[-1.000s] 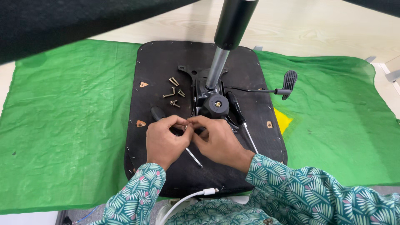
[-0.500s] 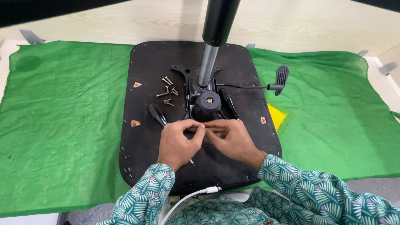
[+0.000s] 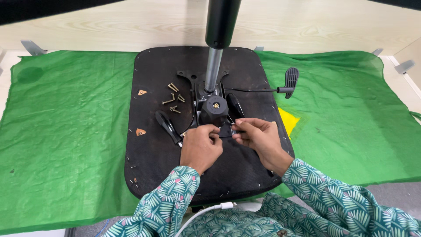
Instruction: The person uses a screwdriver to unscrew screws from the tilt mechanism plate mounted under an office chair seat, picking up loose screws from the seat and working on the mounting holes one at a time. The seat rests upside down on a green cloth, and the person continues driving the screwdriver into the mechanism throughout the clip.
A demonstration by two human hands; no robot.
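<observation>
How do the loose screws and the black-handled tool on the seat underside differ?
The loose screws are small, brassy and scattered in a cluster; the black-handled tool is one long, dark piece lying diagonally. The screws lie farther from the left hand; the tool lies beside it. Both rest on the seat underside, unheld.

My left hand (image 3: 201, 147) and right hand (image 3: 258, 138) are bare, no gloves or rings that I can see. Behind each wrist runs a long sleeve (image 3: 169, 202) of teal-green cloth printed with pale leaf fans and small pink touches. A white cable (image 3: 206, 211) curves between my forearms.
</observation>
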